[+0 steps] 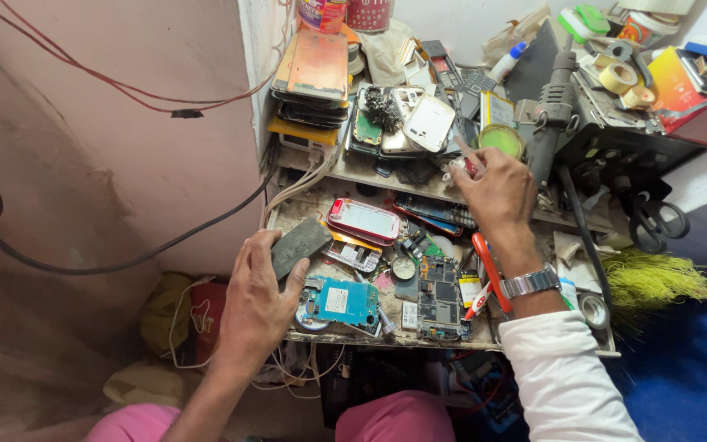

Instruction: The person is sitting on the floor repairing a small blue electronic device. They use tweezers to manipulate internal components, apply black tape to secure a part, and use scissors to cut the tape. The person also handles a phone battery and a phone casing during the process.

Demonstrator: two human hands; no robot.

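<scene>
Head view shows, nearest the person, the blue circuit board point(339, 301) lying at the front edge of the cluttered bench point(386, 337); everything else is placed from it. Just left of the board and above it, the left hand point(257, 304) closes thumb and fingers around a dark flat phone part point(299, 245), tilted over the bench edge. That grip looks loose, so the part could slip and drop toward the red bucket point(207, 315) below. Right of the board lie a bare green board point(440, 296) and red-handled pliers point(488, 272). Behind the board rests a pink-rimmed phone point(363, 219). Farther back and right, the right hand point(497, 192) pinches a small red-and-white object point(466, 166) at the shelf point(353, 169); its wrist could nudge the stacked phones or the green-lidded jar point(501, 139) off.
</scene>
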